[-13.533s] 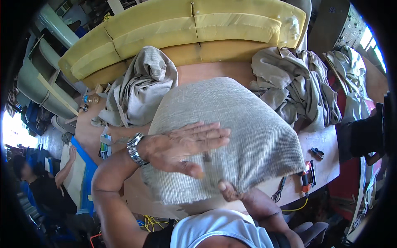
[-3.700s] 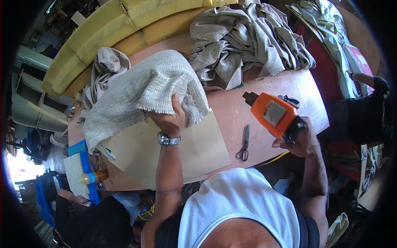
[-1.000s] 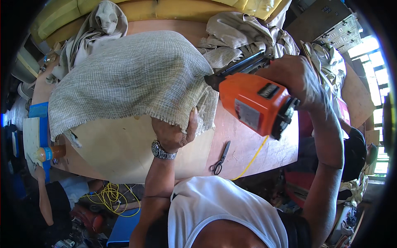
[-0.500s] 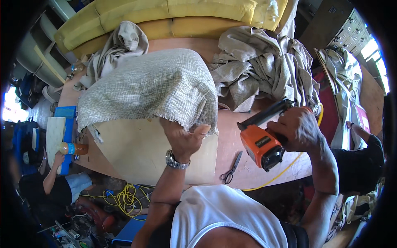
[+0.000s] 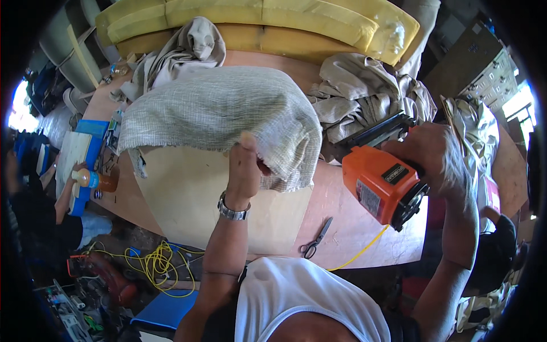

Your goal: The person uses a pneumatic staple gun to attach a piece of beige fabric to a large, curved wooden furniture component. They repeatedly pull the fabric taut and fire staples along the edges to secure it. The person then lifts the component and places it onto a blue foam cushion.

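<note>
Woven grey-beige fabric (image 5: 211,105) drapes over a rounded form, its frayed edge hanging toward me above a pale wooden panel (image 5: 211,205). My left hand (image 5: 245,174) grips this fabric at the near edge, thumb on top and fingers tucked underneath, partly hidden. On the right, my right hand (image 5: 436,157) is wrapped round the handle of an orange and black air staple gun (image 5: 376,179). The tool is held up off the table, apart from the fabric, its black magazine pointing away. Between my arms, black-handled scissors (image 5: 317,238) lie on the table.
Crumpled beige cloth (image 5: 359,85) lies at the back right, with yellow foam cushions (image 5: 228,17) behind. A yellow hose (image 5: 364,251) crosses the table's near edge; more yellow hose (image 5: 156,262) coils at lower left. A co-worker's hand is by an orange-filled bottle (image 5: 99,180) at left.
My right hand has lifted the staple gun closer to the view and slightly rightward. My left hand has turned thumb-up and shifted along the fabric edge. The whole view has shifted a little.
</note>
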`<state>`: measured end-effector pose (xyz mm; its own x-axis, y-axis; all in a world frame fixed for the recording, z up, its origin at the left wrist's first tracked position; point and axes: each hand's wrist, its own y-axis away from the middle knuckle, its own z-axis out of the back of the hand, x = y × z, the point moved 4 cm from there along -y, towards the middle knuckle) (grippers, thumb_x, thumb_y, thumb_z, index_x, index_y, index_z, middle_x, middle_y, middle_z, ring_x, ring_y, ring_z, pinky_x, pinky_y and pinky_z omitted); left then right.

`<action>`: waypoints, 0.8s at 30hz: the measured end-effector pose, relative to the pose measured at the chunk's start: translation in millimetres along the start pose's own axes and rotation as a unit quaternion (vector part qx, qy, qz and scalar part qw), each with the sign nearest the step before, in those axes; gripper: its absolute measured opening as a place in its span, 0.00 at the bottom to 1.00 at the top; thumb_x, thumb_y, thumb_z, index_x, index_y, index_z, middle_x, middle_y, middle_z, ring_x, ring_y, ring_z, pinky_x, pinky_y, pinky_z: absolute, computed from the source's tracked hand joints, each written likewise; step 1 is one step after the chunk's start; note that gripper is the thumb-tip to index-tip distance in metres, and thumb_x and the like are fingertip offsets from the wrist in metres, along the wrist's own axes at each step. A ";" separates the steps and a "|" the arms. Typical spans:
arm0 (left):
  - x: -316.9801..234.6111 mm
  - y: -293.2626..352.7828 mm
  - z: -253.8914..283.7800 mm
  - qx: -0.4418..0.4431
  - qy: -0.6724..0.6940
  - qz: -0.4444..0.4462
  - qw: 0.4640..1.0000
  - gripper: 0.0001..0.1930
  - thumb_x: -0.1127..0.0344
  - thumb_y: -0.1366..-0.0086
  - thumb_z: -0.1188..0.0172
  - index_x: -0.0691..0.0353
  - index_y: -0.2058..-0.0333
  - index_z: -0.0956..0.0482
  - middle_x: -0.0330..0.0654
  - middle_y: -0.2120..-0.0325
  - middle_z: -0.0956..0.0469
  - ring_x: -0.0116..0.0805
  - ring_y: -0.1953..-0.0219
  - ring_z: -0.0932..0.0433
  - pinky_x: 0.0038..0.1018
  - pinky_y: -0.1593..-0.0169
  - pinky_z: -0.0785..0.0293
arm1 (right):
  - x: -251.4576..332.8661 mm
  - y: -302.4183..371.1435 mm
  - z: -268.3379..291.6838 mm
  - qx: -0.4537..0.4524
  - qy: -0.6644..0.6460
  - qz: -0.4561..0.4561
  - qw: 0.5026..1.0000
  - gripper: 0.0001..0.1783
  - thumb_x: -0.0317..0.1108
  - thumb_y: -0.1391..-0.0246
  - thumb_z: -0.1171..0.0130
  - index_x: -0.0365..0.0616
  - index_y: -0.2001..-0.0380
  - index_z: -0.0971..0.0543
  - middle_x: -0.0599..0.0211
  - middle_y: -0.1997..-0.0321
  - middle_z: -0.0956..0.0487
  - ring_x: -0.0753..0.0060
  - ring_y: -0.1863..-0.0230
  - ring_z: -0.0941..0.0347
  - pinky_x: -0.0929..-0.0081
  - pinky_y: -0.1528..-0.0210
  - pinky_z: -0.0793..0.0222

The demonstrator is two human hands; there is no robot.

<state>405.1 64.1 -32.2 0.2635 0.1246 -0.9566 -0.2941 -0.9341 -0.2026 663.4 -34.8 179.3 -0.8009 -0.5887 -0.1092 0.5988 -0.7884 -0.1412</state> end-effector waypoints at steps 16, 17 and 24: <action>16.8 14.3 -18.4 -0.001 0.054 -0.051 0.997 0.18 0.57 0.26 0.46 0.70 0.55 0.27 0.36 0.76 0.23 0.19 0.81 0.26 0.17 0.80 0.29 | 20.7 -42.6 20.9 0.005 0.020 0.006 1.000 0.23 0.39 0.59 0.31 0.45 0.56 0.17 0.65 0.76 0.23 0.58 0.72 0.25 0.61 0.67 0.32; 17.1 16.1 -16.8 0.001 0.075 -0.044 0.996 0.17 0.58 0.26 0.46 0.70 0.55 0.28 0.36 0.76 0.24 0.19 0.81 0.26 0.17 0.81 0.30 | 22.0 -46.3 20.4 0.005 0.024 0.012 1.000 0.23 0.39 0.59 0.31 0.45 0.56 0.17 0.66 0.76 0.23 0.58 0.72 0.25 0.61 0.67 0.33; 46.7 20.2 -4.2 -0.024 -0.123 -0.207 0.970 0.13 0.65 0.30 0.42 0.72 0.55 0.26 0.40 0.73 0.21 0.24 0.80 0.24 0.21 0.76 0.27 | 10.8 -71.6 19.7 0.036 0.078 0.036 0.996 0.22 0.41 0.59 0.31 0.49 0.57 0.16 0.68 0.76 0.23 0.61 0.72 0.25 0.63 0.67 0.33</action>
<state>415.3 49.6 -80.1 0.1205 0.5628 -0.8178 -0.1645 -0.8011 -0.5755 611.8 11.9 207.6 -0.7425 -0.6133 -0.2693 0.6480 -0.7595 -0.0571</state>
